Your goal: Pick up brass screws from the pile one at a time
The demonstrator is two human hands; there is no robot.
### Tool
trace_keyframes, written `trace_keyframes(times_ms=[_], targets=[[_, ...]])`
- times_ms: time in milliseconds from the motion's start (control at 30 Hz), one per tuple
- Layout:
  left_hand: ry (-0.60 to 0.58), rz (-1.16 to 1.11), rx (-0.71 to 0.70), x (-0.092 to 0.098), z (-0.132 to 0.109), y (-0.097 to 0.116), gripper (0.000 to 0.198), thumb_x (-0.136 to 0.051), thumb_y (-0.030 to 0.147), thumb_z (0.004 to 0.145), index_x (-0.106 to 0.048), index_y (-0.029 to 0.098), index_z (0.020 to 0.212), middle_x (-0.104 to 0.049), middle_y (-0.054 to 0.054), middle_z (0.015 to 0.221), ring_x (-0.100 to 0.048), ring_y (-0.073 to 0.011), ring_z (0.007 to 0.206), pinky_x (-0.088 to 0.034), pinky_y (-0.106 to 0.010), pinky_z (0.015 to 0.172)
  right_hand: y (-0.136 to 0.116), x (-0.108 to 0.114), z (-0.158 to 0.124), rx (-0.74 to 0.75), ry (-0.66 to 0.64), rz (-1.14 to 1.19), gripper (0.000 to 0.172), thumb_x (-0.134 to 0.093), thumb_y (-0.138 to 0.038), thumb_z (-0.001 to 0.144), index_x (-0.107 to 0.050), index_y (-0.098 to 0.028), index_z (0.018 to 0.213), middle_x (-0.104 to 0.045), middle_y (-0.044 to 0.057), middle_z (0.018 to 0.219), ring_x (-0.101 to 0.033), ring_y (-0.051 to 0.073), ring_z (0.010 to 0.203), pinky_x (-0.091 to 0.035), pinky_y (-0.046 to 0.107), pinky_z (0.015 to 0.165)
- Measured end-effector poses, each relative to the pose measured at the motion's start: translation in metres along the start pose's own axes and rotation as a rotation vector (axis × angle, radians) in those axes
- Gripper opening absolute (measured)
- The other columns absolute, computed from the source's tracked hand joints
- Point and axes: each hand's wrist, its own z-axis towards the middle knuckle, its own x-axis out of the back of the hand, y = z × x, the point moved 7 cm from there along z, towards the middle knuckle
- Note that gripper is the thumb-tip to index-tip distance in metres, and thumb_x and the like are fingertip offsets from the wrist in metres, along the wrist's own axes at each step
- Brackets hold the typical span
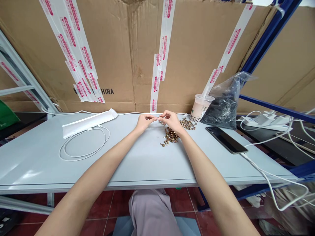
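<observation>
My left hand (144, 121) and my right hand (170, 120) meet fingertip to fingertip above the far middle of the table. Both are pinched closed around something tiny between them; it is too small to make out. Under and beside my right hand lies a loose pile of brass-coloured screws (170, 136). A second heap of small brass-coloured parts (188, 124) spreads behind my right wrist, near the cup. A few more small pieces show just below the fingers of my right hand, partly hidden by it.
A bubble tea cup (201, 107) stands at the back right beside a clear bag of dark material (221, 106). A phone (225, 139) with a white cable lies on the right. At left are a long white paper packet (90, 123) and a coiled cable (64, 151). Cardboard (110, 59) walls the back.
</observation>
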Motion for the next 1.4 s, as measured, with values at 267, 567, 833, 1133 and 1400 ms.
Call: trace_keyframes(times_ms=[267, 567, 833, 1133, 1400], targets=[[0.075, 0.041, -0.051, 0.004, -0.002, 0.005, 0.021, -0.068, 0.033, 0.065, -0.072, 0.014, 0.075, -0.07, -0.007, 0.073, -0.054, -0.0133, 0.061, -0.038, -0.025, 0.059, 0.006, -0.011, 0.001, -0.092, -0.066, 0.233, 0.032, -0.068, -0.043, 0.06, -0.053, -0.015, 0.064, -0.063, 0.003, 0.066, -0.048, 0.008, 0.048, -0.041, 0.022, 0.047], [0.119, 0.224, -0.127, 0.005, -0.006, 0.013, 0.013, -0.069, 0.03, 0.065, -0.072, 0.019, 0.071, -0.07, -0.003, 0.073, -0.053, -0.014, 0.064, -0.041, -0.028, 0.066, 0.018, -0.013, 0.006, -0.104, 0.018, 0.103, 0.036, -0.061, -0.05, 0.067, -0.051, -0.016, 0.063, -0.056, 0.0, 0.057, -0.042, 0.008, 0.048, -0.032, 0.021, 0.048], [0.119, 0.349, -0.208, 0.005, -0.008, 0.018, 0.011, -0.066, 0.028, 0.071, -0.072, 0.02, 0.077, -0.069, -0.003, 0.075, -0.052, -0.0149, 0.066, -0.041, -0.028, 0.067, -0.003, -0.011, -0.004, 0.032, -0.089, -0.346, 0.035, -0.044, -0.049, 0.082, -0.056, -0.018, 0.071, -0.06, 0.0, 0.069, -0.047, 0.012, 0.061, -0.03, 0.022, 0.058], [0.061, 0.48, -0.324, 0.001, -0.013, 0.03, 0.013, -0.062, 0.029, 0.075, -0.071, 0.021, 0.08, -0.068, -0.003, 0.076, -0.05, -0.0166, 0.071, -0.038, -0.028, 0.069, 0.002, -0.021, -0.004, 0.026, -0.167, -0.193, 0.051, -0.028, -0.056, 0.085, -0.046, -0.016, 0.058, -0.044, 0.0, 0.057, -0.039, 0.011, 0.055, -0.03, 0.023, 0.056], [0.072, 0.462, -0.348, 0.001, -0.013, 0.031, 0.013, -0.062, 0.029, 0.075, -0.07, 0.02, 0.081, -0.067, -0.003, 0.077, -0.049, -0.0159, 0.069, -0.038, -0.028, 0.07, -0.008, -0.02, -0.006, 0.006, -0.292, 0.01, 0.042, -0.039, -0.055, 0.082, -0.046, -0.017, 0.066, -0.043, -0.001, 0.061, -0.038, 0.009, 0.053, -0.03, 0.022, 0.052]])
